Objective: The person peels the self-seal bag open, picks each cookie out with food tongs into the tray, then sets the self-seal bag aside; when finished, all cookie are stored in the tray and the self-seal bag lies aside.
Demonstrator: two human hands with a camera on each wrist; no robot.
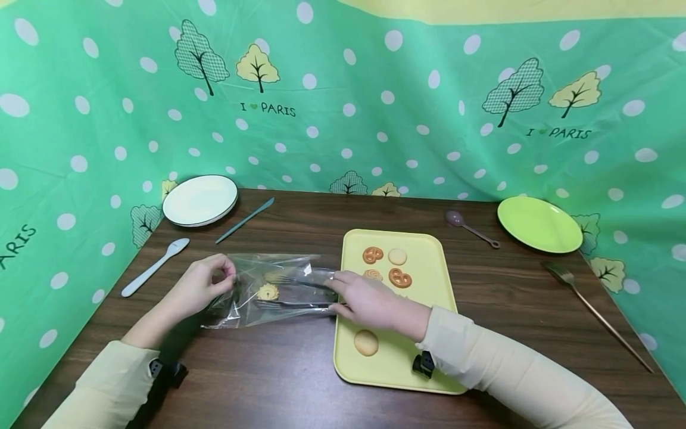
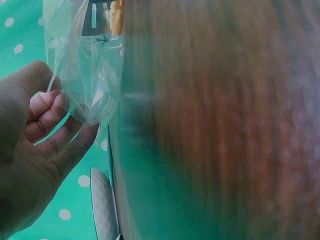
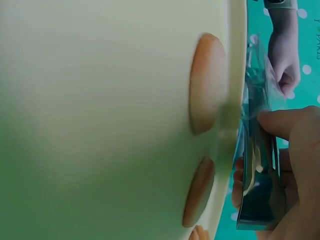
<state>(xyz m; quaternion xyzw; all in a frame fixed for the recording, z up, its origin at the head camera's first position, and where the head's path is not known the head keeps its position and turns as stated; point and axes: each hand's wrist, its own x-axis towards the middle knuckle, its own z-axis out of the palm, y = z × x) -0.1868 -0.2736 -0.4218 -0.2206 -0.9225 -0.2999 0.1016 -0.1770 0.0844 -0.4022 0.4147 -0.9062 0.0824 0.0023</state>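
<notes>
In the head view my left hand (image 1: 206, 285) pinches the left end of a clear plastic bag (image 1: 243, 304). Its thumb and fingers also grip the film in the left wrist view. A pale swirled cookie (image 1: 268, 291) is seen through the film, between the ends of dark shiny tongs (image 1: 308, 305). Whether the tips touch it I cannot tell. My right hand (image 1: 370, 298) holds the tongs over the left edge of a yellow tray (image 1: 348, 363). On the tray lie pretzel-shaped cookies (image 1: 399, 277) and round ones (image 1: 367, 343); the right forearm hides part of it.
Left of the bag lie a pale spoon (image 1: 155, 268), a blue-green knife (image 1: 245, 220) and a white plate (image 1: 200, 201). To the right are a purple spoon (image 1: 471, 229), a green plate (image 1: 538, 224) and a copper-handled fork (image 1: 600, 317). A green curtain (image 1: 343, 107) hangs behind the table.
</notes>
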